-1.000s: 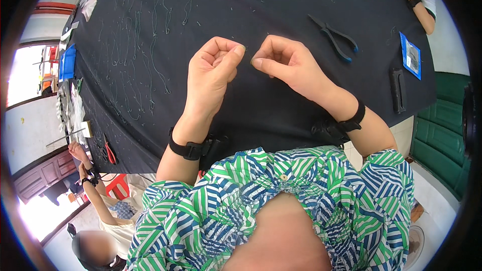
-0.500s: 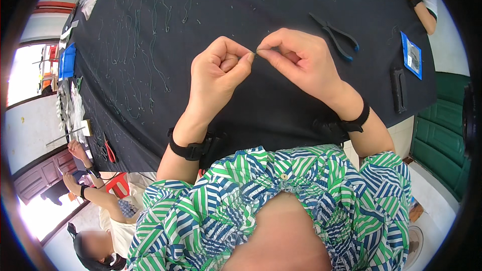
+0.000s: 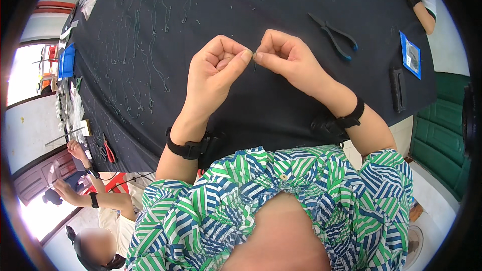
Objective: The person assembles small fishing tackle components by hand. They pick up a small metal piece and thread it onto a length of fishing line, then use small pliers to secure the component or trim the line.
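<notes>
Above the black cloth, my left hand pinches thumb against forefinger, its other fingers curled in. My right hand meets it tip to tip, thumb and forefinger also closed in a pinch. Between the fingertips is a thin dark thread, a short end of it hanging down; most of it is hidden or too fine to follow. Pliers with dark handles and blue ends lie on the cloth beyond my right hand. Many thin dark green threads with small loops and knots lie spread to the left of my left hand.
Black cloth covers the table. At the right are a blue packet and a black narrow case. Red-handled pliers lie near the left edge. A co-worker sits at lower left; another person's arm rests at upper right.
My right hand has turned so its thumb faces me more, and its fingertips now touch my left hand's. The co-worker's arm at lower left has shifted.
</notes>
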Tool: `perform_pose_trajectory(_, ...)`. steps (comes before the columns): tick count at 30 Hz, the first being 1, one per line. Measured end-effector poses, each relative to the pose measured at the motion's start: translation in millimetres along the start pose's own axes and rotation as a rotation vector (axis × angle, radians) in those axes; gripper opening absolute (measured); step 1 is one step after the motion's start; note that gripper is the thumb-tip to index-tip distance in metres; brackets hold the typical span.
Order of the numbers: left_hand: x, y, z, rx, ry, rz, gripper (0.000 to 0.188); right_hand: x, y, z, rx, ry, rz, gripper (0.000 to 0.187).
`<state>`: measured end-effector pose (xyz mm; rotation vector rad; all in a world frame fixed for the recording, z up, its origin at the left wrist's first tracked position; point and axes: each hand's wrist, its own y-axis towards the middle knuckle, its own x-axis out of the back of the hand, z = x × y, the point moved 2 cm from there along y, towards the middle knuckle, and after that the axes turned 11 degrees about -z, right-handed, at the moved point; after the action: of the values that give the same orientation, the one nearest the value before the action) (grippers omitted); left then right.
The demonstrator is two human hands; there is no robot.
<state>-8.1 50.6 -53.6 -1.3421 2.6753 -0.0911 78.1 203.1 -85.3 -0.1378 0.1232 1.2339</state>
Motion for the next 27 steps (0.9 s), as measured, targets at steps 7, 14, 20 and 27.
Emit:
perform_pose_trajectory(7,-0.3,0.9,0.6,-0.066,0.032,-0.091,0.008,-8.8,-12.6,25.0,0.362,-0.401,-0.097,0.010)
perform_pose_trajectory(14,-1.5,0.5,0.9,-0.114,0.100,-0.107,0.008,-6.1,-12.9,26.6,0.560,-0.604,-0.146,0.009)
perform_pose_trajectory(20,-0.7,0.7,0.9,-0.154,0.211,-0.085,0.008,-4.8,-11.5,37.4,0.851,-0.766,-0.119,0.011)
perform_pose_trajectory(27,-3.4,-1.3,-2.6,-0.136,0.328,0.025,0.009,6.1,-5.6,36.9,0.857,-0.696,-0.130,0.010)
